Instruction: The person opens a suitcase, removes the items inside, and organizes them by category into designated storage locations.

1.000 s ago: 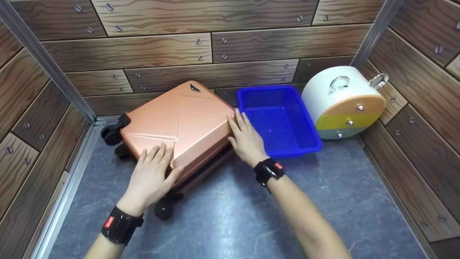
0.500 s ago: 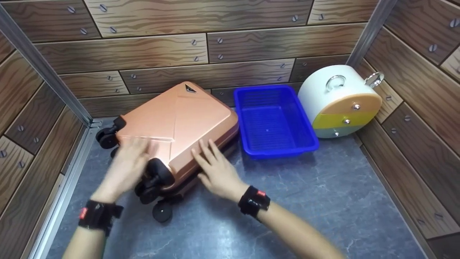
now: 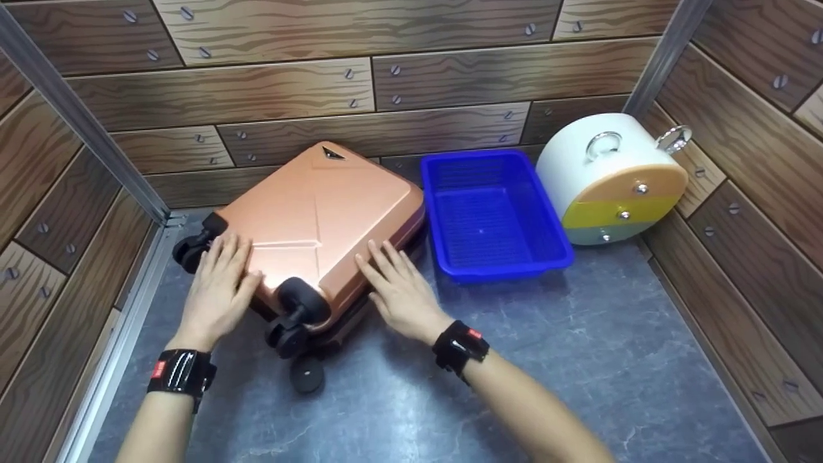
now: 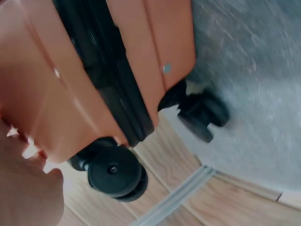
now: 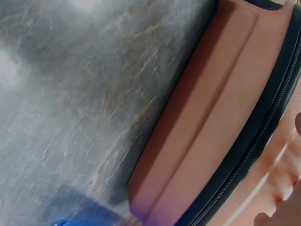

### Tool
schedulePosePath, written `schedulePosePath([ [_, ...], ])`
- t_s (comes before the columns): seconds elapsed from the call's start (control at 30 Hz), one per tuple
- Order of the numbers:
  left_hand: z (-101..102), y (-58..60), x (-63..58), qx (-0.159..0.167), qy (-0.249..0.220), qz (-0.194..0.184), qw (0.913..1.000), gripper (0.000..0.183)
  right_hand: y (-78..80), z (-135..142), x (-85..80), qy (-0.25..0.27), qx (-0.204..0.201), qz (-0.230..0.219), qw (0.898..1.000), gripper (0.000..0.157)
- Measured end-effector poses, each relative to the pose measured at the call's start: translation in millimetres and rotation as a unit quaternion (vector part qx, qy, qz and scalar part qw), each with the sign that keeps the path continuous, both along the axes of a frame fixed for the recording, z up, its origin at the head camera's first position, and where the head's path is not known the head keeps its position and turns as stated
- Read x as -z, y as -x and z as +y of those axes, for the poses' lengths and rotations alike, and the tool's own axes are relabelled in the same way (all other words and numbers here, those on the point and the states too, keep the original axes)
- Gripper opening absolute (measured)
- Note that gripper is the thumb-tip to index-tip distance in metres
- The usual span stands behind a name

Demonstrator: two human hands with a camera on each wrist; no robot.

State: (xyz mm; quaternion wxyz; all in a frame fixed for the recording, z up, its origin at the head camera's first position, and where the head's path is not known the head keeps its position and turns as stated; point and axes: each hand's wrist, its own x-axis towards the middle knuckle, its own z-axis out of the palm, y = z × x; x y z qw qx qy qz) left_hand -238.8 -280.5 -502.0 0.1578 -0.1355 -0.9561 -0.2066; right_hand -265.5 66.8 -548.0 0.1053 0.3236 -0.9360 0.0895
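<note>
A person's two bare hands lie against a copper-pink hard-shell suitcase (image 3: 334,206), which rests broad face up, at an angle, on a grey marbled surface (image 3: 566,347) inside a corner of wood-plank-patterned walls (image 3: 450,80). The left forearm (image 3: 154,421) rises almost straight from the lower edge, and the left hand (image 3: 215,296) settles at the wheeled end between two sets of black wheels (image 3: 302,308), fingers extended close together, thumb angled out toward the suitcase's near corner. The right forearm (image 3: 533,405) slants in from the lower right, its hand (image 3: 408,292) laid on the long near edge, fingers straight and slightly fanned, thumb lower along the side. Neither hand grips anything; both are unclenched, palms toward the shell. Each wrist wears a black band (image 3: 180,373) with a small red tag. The right wrist view shows a dark zipper strip (image 5: 258,141) running along the suitcase's side. Just beside the suitcase stands a blue plastic basket (image 3: 508,273), and next to that a white drum-shaped cabinet (image 3: 572,151) with orange, yellow and grey-green drawer fronts (image 3: 598,215).
</note>
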Motion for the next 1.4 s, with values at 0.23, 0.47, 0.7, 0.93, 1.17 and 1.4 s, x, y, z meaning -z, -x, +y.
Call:
schedulePosePath([
  [0.23, 12.3, -4.5, -3.5, 0.039, 0.105, -0.006, 0.9936, 0.082, 18.6, 18.4, -3.1, 0.038, 0.042, -0.025, 0.998, 0.091],
  [0.47, 41.9, 0.5, 5.7, 0.039, 0.12, 0.046, 0.9909, 0.08, 33.5, 33.6, -10.6, 0.071, 0.049, -0.047, 0.995, 0.097],
  [0.7, 80.7, -3.2, 12.4, -0.001, 0.084, 0.044, 0.9955, 0.076, 39.0, 41.0, -17.9, 0.171, 0.015, -0.071, 0.983, 0.069],
  [0.93, 121.7, -0.6, 12.3, -0.024, 0.064, 0.034, 0.9971, 0.072, 41.3, 47.6, -15.4, 0.296, -0.06, -0.086, 0.949, 0.062],
  [1.17, 146.1, 3.6, 16.2, -0.03, 0.059, 0.046, 0.9968, 0.068, 46.2, 65.1, -14.6, 0.3, -0.062, -0.087, 0.948, 0.057],
  [1.4, 155.0, 5.7, 20.5, -0.029, 0.052, 0.061, 0.9963, 0.066, 49.9, 71.5, -29.8, 0.278, -0.06, -0.076, 0.956, 0.05],
])
